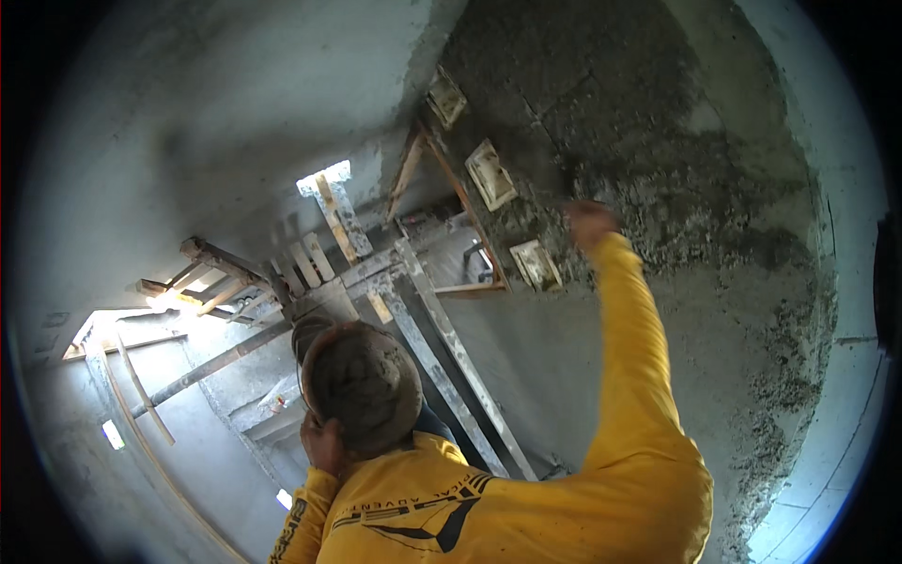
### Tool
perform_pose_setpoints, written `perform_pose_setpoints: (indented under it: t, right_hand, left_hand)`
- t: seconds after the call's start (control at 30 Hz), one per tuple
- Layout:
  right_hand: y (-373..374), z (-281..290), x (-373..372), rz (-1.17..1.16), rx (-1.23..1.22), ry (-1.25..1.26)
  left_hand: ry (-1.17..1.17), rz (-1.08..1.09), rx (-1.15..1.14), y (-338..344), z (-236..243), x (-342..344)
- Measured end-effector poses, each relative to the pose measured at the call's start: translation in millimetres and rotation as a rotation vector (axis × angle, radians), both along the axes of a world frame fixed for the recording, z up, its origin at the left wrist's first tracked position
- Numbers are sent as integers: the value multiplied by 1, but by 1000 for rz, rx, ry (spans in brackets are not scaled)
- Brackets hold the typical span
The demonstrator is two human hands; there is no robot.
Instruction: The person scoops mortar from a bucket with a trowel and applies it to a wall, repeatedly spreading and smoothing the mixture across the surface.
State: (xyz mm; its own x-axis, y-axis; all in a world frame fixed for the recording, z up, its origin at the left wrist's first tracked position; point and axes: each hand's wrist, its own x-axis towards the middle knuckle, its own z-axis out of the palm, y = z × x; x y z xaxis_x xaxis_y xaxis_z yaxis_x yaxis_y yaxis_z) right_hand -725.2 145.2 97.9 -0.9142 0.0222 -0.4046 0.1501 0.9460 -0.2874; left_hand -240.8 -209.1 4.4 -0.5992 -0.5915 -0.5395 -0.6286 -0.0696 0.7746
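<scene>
A round bucket (324,362) of wet grey mortar (366,385) is held up in front of my chest. My left hand (324,446) is closed on its near left rim. My right arm, in a yellow sleeve, reaches up and forward to the rough, dark plastered wall (676,188). At its end my right hand (592,226) is closed and smeared by motion; what it grips cannot be made out against the dark surface. Left of that hand, pale rectangular box frames (490,176) sit in the wall.
Below are wooden planks (442,329) and beams of a scaffold. A wooden pallet-like frame (225,273) stands at the left, near a bright opening (122,329). A wood-edged opening (460,249) lies below the boxes. A smooth grey wall (263,113) rises at the far left.
</scene>
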Motion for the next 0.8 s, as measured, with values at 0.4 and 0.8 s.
perform_pose_setpoints:
  t: [0.4,0.8]
  right_hand:
    - [25,87,172,492,-491,217]
    - [-143,-68,309,811,-46,-463]
  left_hand:
    - [57,-110,-157,7,-40,-40]
    - [-47,-133,-21,26,11,-63]
